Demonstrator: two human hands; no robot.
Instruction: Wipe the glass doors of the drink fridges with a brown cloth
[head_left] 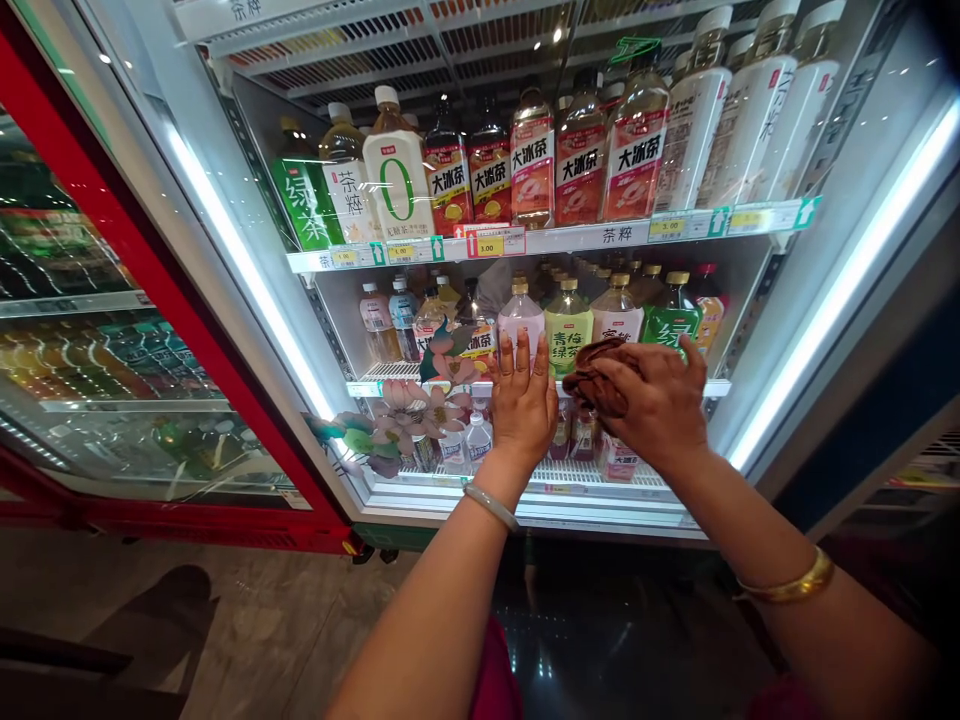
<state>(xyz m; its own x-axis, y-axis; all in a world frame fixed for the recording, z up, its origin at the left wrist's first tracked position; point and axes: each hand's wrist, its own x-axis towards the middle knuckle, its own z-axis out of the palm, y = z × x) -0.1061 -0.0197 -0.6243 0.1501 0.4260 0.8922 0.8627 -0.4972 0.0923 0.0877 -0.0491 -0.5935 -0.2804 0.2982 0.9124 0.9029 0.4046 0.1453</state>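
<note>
My left hand [521,400] lies flat, fingers stretched upward, against the glass door of a lit drinks fridge. In my right hand [660,400] is a bunched brown cloth [596,375], held up at the glass to the right of my left hand. A flower decal [409,415] sits on the glass left of my left hand. Behind the hands, on the middle shelf, stand a pink-labelled bottle [519,310], a yellow-green bottle [568,325] and a green-labelled bottle [675,315]. My fingers and the cloth cover parts of these bottles.
An upper shelf [555,240] holds tall tea bottles [450,170] above price tags. Small bottles [478,437] stand on the bottom shelf. To the left is another fridge with a red frame [187,270]. Grey floor [300,620] lies below.
</note>
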